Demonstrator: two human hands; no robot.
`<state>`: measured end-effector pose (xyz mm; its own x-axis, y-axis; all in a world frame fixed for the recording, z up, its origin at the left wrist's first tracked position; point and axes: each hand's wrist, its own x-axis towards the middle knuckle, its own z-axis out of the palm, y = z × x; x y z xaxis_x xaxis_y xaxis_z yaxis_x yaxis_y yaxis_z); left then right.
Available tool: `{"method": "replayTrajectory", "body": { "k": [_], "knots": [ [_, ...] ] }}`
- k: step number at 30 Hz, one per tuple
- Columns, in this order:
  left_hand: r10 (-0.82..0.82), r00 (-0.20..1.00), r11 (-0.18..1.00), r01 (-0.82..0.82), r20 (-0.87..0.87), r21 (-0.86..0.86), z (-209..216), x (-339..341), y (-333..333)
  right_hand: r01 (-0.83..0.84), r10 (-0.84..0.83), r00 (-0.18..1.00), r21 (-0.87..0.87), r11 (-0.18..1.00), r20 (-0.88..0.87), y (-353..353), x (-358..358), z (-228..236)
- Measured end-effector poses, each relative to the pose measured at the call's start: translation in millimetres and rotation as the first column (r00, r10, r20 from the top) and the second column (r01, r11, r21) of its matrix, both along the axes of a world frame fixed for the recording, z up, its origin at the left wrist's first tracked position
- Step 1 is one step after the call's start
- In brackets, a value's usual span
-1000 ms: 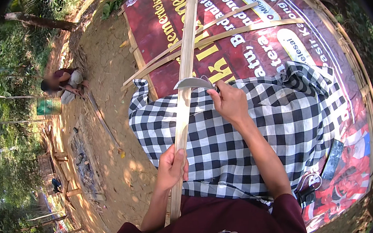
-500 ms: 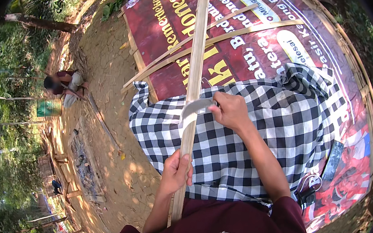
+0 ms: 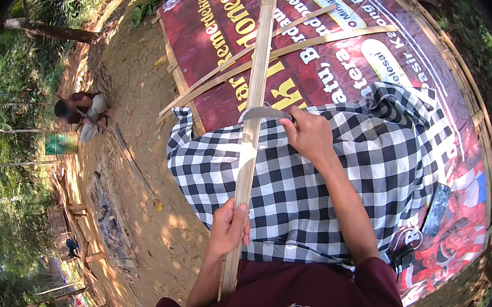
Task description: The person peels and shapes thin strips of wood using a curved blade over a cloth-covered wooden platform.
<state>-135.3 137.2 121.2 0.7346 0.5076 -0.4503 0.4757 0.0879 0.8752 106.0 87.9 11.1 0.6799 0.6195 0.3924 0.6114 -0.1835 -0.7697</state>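
Observation:
A long, pale bamboo strip point(image 3: 259, 65) runs from my body straight away past the far edge of the view. My left hand point(image 3: 230, 227) is wrapped round its near part, thumb on top. My right hand point(image 3: 308, 134) is closed on the handle of a curved knife, the handle mostly hidden in the fist. The grey knife blade point(image 3: 264, 114) lies across the strip, farther out than my left hand. Under both arms spreads a black-and-white checked cloth point(image 3: 307, 202).
Two thin bamboo strips point(image 3: 330, 37) lie on a red printed banner point(image 3: 193, 28) covering a bamboo-edged platform. A dark flat bar point(image 3: 437, 208) and a black cabled device point(image 3: 401, 257) rest at right. On the dirt ground point(image 3: 144, 95) at left, another person point(image 3: 85, 114) squats near a green container point(image 3: 61, 143).
My right hand has moved the knife farther away along the bamboo strip, and the blade now lies more level across it. My left hand keeps its hold in nearly the same place.

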Motion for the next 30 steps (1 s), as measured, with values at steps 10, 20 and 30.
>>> {"method": "replayTrajectory", "body": {
  "k": [10,20,30],
  "knots": [
    [0.048,0.998,0.997,-0.051,-0.046,-0.059,-5,5,7,0.029,-0.027,0.994,0.014,0.999,-0.102,8,1,0],
    [0.009,0.998,1.0,-0.01,-0.065,-0.021,-8,8,3,0.111,-0.099,0.988,0.094,0.989,-0.12,15,-2,-12],
    [0.063,0.997,0.997,-0.065,-0.052,-0.038,-6,9,9,0.018,-0.009,0.985,0.054,0.998,-0.174,19,-9,-9]
  ]
}}
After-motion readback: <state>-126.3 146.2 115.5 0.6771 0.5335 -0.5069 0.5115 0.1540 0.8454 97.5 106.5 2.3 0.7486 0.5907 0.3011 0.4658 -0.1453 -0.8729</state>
